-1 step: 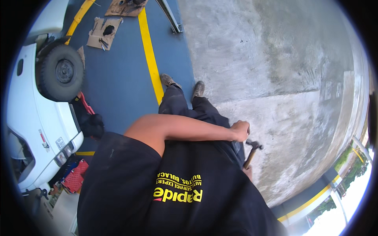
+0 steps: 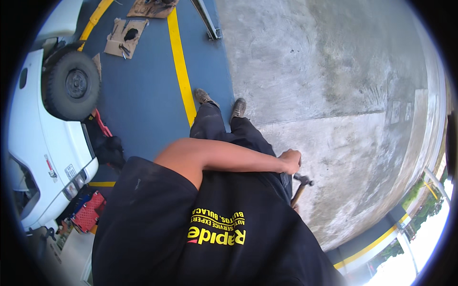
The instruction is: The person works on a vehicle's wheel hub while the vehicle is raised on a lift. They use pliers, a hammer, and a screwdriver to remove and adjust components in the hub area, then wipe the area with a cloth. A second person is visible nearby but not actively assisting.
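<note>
My left arm crosses in front of my dark shirt, and my left hand [image 2: 289, 161] is closed at the right side of my body. What its fingers hold, if anything, is hidden. Just below that hand is a hammer [image 2: 299, 188] with a dark metal head and a wooden handle. Its head lies close to the left hand, with a small gap visible between them. My right hand [image 2: 296, 208] grips the lower handle and is mostly covered by my shirt. A dark bluish surface [image 2: 286, 185] shows beneath my left wrist, too little of it to name.
A white vehicle [image 2: 45, 138] with a large black tyre [image 2: 74, 86] stands at left. Cardboard [image 2: 114, 46] with tools lies on the blue floor [image 2: 143, 86], near a metal post [image 2: 206, 21]. A red perforated item [image 2: 89, 212] sits by the vehicle's front. Grey concrete [image 2: 324, 86] spreads right.
The hammer head has shifted slightly left and down, nearer my body. My right hand shows less past the shirt. My left hand has barely moved.
</note>
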`<state>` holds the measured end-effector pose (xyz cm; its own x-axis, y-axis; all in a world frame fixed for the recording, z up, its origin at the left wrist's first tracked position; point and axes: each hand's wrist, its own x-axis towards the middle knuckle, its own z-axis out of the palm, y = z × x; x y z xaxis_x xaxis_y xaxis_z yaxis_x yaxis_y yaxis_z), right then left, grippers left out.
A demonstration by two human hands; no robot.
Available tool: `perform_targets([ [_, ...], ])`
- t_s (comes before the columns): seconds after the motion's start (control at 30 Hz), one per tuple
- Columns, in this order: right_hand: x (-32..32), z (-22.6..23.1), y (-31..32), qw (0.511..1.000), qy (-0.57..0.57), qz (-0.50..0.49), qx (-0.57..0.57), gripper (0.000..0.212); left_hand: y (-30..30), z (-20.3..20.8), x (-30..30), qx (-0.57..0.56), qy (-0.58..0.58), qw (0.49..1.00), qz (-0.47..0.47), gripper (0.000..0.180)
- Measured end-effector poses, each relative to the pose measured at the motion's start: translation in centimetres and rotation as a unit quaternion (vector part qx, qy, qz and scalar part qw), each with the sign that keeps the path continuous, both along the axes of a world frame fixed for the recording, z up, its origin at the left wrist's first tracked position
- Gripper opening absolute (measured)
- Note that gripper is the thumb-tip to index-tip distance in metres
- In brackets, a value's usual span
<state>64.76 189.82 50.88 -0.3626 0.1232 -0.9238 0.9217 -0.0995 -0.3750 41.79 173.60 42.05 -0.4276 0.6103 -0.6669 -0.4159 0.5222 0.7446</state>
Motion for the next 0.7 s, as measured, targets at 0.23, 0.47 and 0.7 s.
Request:
perform_targets([
  [0.23,2.1,-1.6,-5.2,0.992,-0.084,-0.002,0.097,0.038,-1.4,-4.1,-5.0,0.137,-0.065,0.984,0.094,0.020],
  [0.47,-11.7,-8.5,0.2,0.986,-0.005,0.131,0.099,0.031,-19.8,-9.8,-24.9,0.062,-0.008,0.942,0.330,0.039],
  [0.7,-33.5,-26.0,2.7,0.909,0.115,0.321,0.241,0.031,-29.2,-21.4,-33.4,0.012,-0.010,0.838,0.545,0.021],
])
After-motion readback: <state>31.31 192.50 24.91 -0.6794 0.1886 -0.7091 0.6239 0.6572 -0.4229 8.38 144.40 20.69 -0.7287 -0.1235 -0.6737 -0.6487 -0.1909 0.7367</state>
